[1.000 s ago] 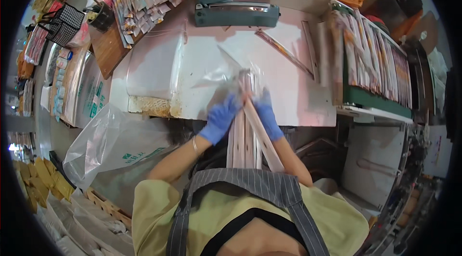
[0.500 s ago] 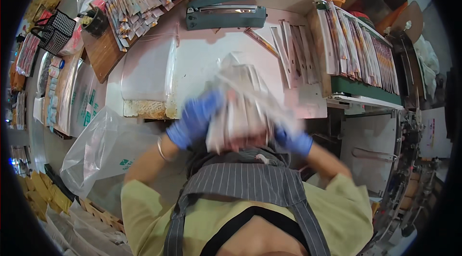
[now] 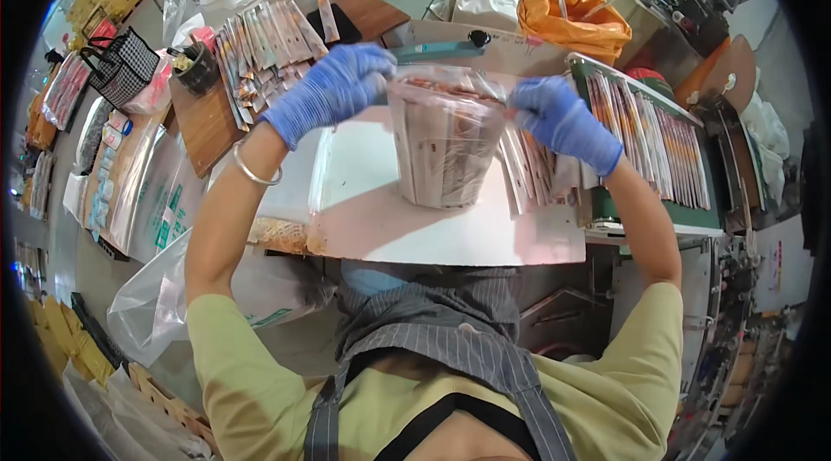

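A clear plastic bag packed with several long, slim packets stands over the white tabletop in front of me. My left hand, in a blue knit glove, pinches the bag's upper left corner. At its upper right corner my right hand, gloved the same way, grips the plastic. Between my hands the film is drawn wide across the packets' ends. Just behind the bag is a teal impulse sealer; its body is mostly hidden by the bag and my left hand. Loose slim packets lie by my right hand.
A green-lined tray of upright packets is on the right. At left, more packets and a dark cup rest on a brown board. A stack of clear bags lies left on the white table. An orange sack stands behind.
Both hands have moved forward from my lap to over the table, bringing the packets along. The bag now hangs upright between them, held by its top corners.
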The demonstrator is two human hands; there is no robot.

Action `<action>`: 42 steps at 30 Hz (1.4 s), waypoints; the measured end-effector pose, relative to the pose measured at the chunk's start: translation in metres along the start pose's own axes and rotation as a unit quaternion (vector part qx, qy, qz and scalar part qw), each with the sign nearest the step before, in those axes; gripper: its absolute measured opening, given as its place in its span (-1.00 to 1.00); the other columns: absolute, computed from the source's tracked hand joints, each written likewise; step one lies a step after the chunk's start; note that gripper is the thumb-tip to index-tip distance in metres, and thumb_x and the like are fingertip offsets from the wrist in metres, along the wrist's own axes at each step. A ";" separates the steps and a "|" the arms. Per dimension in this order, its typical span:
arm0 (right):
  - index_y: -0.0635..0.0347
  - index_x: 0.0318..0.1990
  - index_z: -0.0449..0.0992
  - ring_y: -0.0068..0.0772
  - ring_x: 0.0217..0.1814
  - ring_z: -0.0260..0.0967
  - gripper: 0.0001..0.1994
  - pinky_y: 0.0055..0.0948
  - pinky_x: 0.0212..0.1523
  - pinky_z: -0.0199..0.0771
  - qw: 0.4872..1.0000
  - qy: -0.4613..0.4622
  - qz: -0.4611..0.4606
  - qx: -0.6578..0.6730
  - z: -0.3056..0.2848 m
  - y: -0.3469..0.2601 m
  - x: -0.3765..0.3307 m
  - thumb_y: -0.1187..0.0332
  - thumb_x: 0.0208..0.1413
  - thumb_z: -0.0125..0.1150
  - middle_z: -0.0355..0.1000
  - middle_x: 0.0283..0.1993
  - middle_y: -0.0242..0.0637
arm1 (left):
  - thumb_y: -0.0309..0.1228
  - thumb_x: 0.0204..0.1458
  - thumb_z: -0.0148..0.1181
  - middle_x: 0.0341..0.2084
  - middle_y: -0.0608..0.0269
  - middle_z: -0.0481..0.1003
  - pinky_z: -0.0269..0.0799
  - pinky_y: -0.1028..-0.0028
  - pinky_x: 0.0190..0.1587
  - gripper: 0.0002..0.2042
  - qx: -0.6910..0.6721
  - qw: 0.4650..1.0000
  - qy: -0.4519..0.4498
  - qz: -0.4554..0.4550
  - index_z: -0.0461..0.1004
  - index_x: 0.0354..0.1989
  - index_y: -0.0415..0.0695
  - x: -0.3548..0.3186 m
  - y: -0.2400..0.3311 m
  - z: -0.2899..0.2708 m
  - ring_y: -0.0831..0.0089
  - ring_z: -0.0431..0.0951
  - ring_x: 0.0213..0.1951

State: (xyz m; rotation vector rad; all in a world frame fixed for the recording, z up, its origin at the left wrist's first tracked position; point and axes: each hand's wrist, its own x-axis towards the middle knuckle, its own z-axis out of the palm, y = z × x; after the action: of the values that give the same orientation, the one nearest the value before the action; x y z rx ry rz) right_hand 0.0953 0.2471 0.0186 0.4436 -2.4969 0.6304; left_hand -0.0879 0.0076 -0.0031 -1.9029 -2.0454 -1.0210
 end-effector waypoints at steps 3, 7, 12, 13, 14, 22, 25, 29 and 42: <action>0.24 -0.46 0.44 -0.17 -0.47 0.30 -0.89 -0.39 -0.42 0.33 0.952 0.008 0.120 -0.282 -0.002 -0.017 0.004 0.49 -0.23 0.14 0.28 -0.60 -0.18 | -0.53 -0.25 0.07 -0.59 0.11 0.39 0.34 0.47 -0.45 -0.91 -0.094 0.994 -0.004 -0.050 0.39 -0.50 -0.23 0.005 0.019 0.017 0.29 0.40 -0.54; 0.26 -0.37 0.39 -0.12 -0.41 0.30 -0.80 -0.36 -0.36 0.34 0.957 0.106 -0.062 -0.264 0.045 -0.046 0.007 0.46 -0.25 0.12 0.28 -0.54 -0.21 | -0.52 -0.28 0.13 -0.58 0.14 0.36 0.33 0.46 -0.42 -0.86 -0.147 0.984 0.094 0.041 0.35 -0.49 -0.20 0.009 0.052 0.044 0.33 0.39 -0.51; 0.22 -0.46 0.34 -0.19 -0.51 0.32 -0.94 -0.34 -0.47 0.28 0.977 0.082 -0.046 -0.192 0.053 -0.012 0.014 0.44 -0.10 0.03 0.31 -0.52 -0.15 | -0.36 -0.37 0.36 -0.32 0.27 0.43 0.35 0.50 -0.16 -0.51 -0.359 0.899 0.129 -0.214 0.32 -0.18 -0.12 -0.025 0.055 0.138 0.51 0.43 -0.25; 0.20 -0.45 0.34 -0.12 -0.46 0.32 -0.91 -0.29 -0.47 0.25 0.981 0.070 0.045 -0.176 0.067 0.017 0.024 0.38 -0.06 0.04 0.33 -0.46 -0.09 | -0.36 -0.37 0.36 -0.32 0.27 0.43 0.35 0.50 -0.16 -0.51 -0.363 0.899 0.126 -0.211 0.32 -0.18 -0.12 -0.018 0.042 0.155 0.51 0.43 -0.25; 0.21 -0.43 0.34 -0.08 -0.43 0.31 -0.88 -0.28 -0.42 0.26 0.977 0.120 0.095 -0.148 0.081 0.053 0.032 0.36 -0.03 0.02 0.34 -0.44 -0.06 | -0.40 -0.35 0.34 -0.32 0.28 0.45 0.36 0.51 -0.18 -0.53 -0.443 0.842 0.132 -0.279 0.34 -0.18 -0.14 -0.005 0.031 0.172 0.52 0.44 -0.27; 0.24 -0.36 0.37 -0.40 -0.46 0.29 -0.83 -0.49 -0.40 0.26 0.924 0.315 0.208 0.053 0.138 0.148 0.115 0.31 0.05 -0.02 0.33 -0.49 -0.15 | -0.34 -0.33 0.29 -0.41 0.30 0.45 0.36 0.49 -0.24 -0.62 -0.571 0.646 0.118 -0.492 0.41 -0.26 -0.17 0.022 -0.082 0.245 0.46 0.44 -0.36; 0.19 -0.34 0.42 -0.56 -0.47 0.25 -0.87 -0.56 -0.40 0.28 0.931 0.235 0.228 0.159 0.133 0.163 0.103 0.36 -0.01 0.06 0.32 -0.54 -0.30 | -0.31 -0.29 0.26 -0.36 0.23 0.46 0.33 0.50 -0.17 -0.62 -0.680 0.572 0.178 -0.422 0.42 -0.24 -0.19 -0.005 -0.109 0.217 0.44 0.44 -0.30; 0.18 -0.33 0.48 -0.63 -0.46 0.25 -0.89 -0.63 -0.41 0.28 0.863 0.255 0.331 0.284 0.169 0.224 0.034 0.40 -0.03 0.08 0.37 -0.48 -0.42 | -0.28 -0.20 0.19 -0.30 0.15 0.46 0.26 0.51 -0.06 -0.63 -0.593 0.542 0.091 -0.589 0.43 -0.20 -0.21 -0.045 -0.147 0.196 0.43 0.41 -0.17; 0.14 -0.28 0.50 -0.64 -0.46 0.28 -0.84 -0.64 -0.42 0.31 0.782 0.342 0.337 0.398 0.194 0.248 0.013 0.33 -0.02 0.12 0.40 -0.41 -0.42 | -0.66 -0.17 0.02 -0.48 0.21 0.49 0.37 0.54 -0.22 -0.87 -0.037 0.838 0.223 -0.497 0.46 -0.44 -0.22 -0.233 -0.051 0.045 0.49 0.48 -0.37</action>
State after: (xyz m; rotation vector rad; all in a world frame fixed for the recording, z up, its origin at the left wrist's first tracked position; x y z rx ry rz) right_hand -0.0988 0.3527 -0.2061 -0.4056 -1.5218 1.7732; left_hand -0.0809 -0.1545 -0.1842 -0.3716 -2.6524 -1.5282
